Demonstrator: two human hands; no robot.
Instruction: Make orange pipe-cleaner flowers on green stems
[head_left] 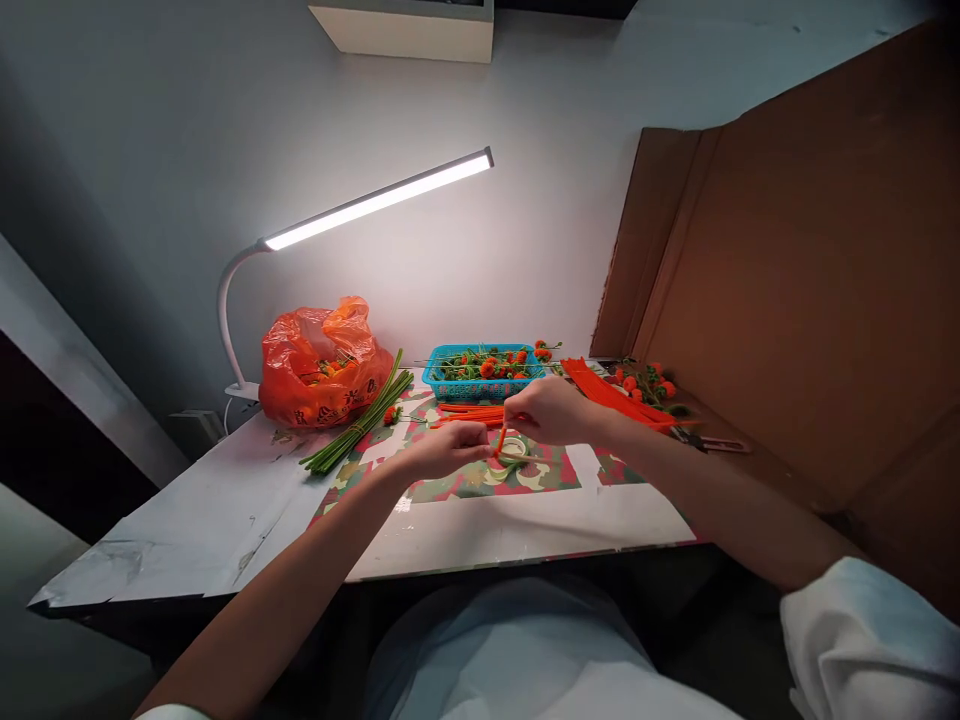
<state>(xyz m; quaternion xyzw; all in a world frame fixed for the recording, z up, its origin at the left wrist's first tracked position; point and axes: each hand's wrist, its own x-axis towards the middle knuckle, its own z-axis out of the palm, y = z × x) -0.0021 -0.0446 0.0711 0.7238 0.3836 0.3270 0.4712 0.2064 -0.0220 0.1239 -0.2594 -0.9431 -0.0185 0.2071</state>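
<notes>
I have a short orange strip (500,440) nearly upright, its lower end pinched by my left hand (454,449), its upper end pinched by my right hand (551,409), above the patterned mat (442,489).

Lit bar lamp (379,200) stood at rear left of white-covered table (187,510), brightening pale wall (547,220) behind; brown cardboard panel (810,250) rose at right

Tabletop (172,535) front-left corner bare, open for passing; front edge free between 2 forearms (307,565). Middle taken: left hand (454,447), right hand (551,408), orange strip (500,440) between. Back edge blocked: orange bag (289,365) left, blue basket (450,388) centre. Green stems (360,425) slant between bag and left hand. Lamp (375,205) high above back edge. Cardboard (810,260) walls right side.
</notes>
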